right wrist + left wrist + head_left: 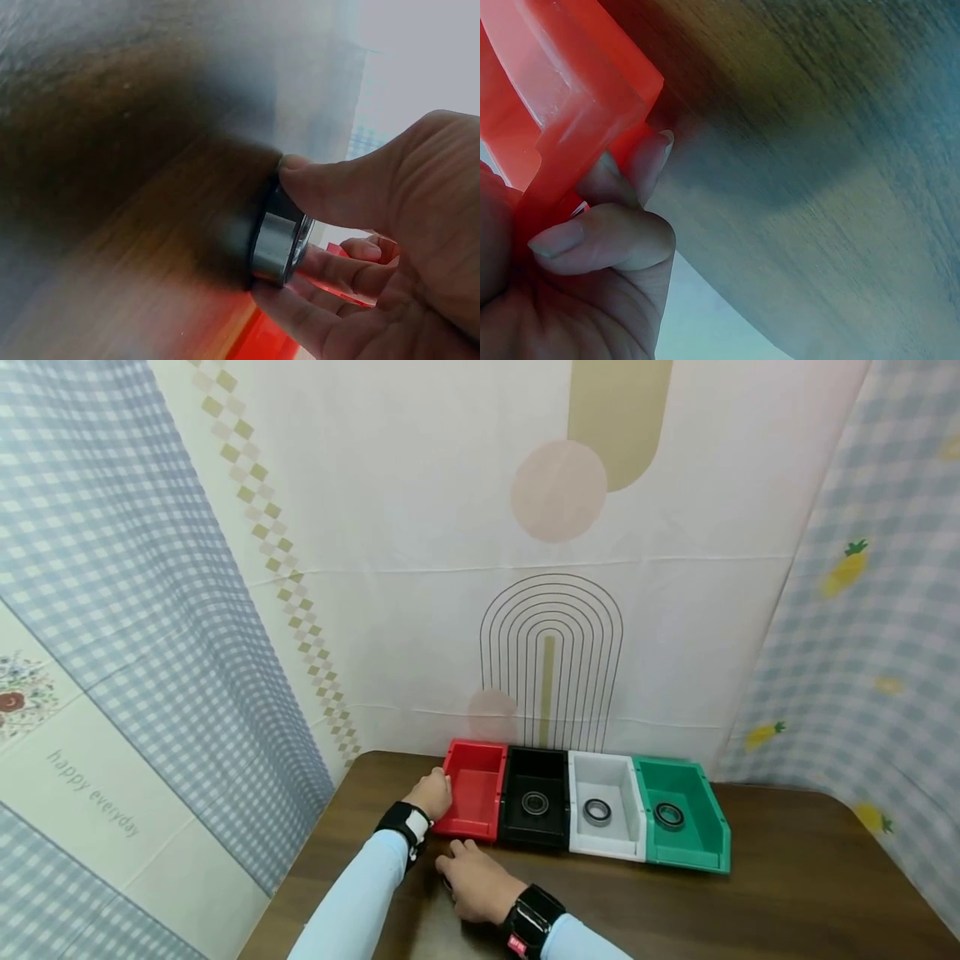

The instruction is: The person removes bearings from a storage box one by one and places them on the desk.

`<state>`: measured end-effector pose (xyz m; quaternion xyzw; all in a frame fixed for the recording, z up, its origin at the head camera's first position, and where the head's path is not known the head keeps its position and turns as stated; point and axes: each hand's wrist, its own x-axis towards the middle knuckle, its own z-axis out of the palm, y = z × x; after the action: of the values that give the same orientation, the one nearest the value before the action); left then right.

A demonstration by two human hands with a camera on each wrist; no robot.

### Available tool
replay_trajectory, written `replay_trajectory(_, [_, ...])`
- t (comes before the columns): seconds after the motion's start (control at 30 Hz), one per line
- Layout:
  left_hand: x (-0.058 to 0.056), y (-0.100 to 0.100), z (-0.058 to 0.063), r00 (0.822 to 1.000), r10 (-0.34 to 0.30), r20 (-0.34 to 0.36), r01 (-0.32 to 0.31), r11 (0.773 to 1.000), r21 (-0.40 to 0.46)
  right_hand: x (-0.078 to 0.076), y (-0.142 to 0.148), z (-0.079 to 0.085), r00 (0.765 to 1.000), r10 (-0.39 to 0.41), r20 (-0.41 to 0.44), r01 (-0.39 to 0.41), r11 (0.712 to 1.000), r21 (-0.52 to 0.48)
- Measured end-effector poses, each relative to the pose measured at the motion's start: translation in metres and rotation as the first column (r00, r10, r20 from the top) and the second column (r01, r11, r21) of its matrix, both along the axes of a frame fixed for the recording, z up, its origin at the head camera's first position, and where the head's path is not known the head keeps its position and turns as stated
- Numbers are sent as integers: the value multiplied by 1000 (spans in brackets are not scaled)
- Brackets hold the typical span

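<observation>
My left hand (431,793) grips the side wall of the red bin (472,781), which has no part inside it. In the left wrist view, curled fingers (607,238) hold the bin's corner. Just in front of the bin, at the table, my right hand (483,881) pinches a metal ball bearing (274,246) between thumb and fingers. The bearing stands on its edge, close to the wooden surface; whether it touches cannot be told. In the head view the hand mostly hides it.
Right of the red bin, side by side, stand a black bin (525,837), a white bin (609,847) and a green bin (693,860). Each holds one ring-shaped bearing. The brown wooden table (810,877) meets a patterned cloth backdrop (420,635) behind the bins.
</observation>
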<state>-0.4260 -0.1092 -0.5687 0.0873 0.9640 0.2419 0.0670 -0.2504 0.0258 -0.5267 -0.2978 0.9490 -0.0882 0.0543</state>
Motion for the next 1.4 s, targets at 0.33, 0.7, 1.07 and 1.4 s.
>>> replay_trajectory(0.33, [17,8,26,999,35,34,-36,999,24,-2,0,-1,1000,-3,13,3,1000,10])
replay_trajectory(0.7, [37,12,48,999,41,21,-42,999,18,-3,-1,1,999,-16,34,16,1000,11])
replay_trajectory(1.07, [-9,-3,-8,1000,8,29,-8,1000,25,0,-4,2,1000,-18,-1,19,999,36])
replay_trajectory(1.4, [18,2,21,1000,8,8,-8,999,38,0,-4,0,1000,-28,13,27,999,41])
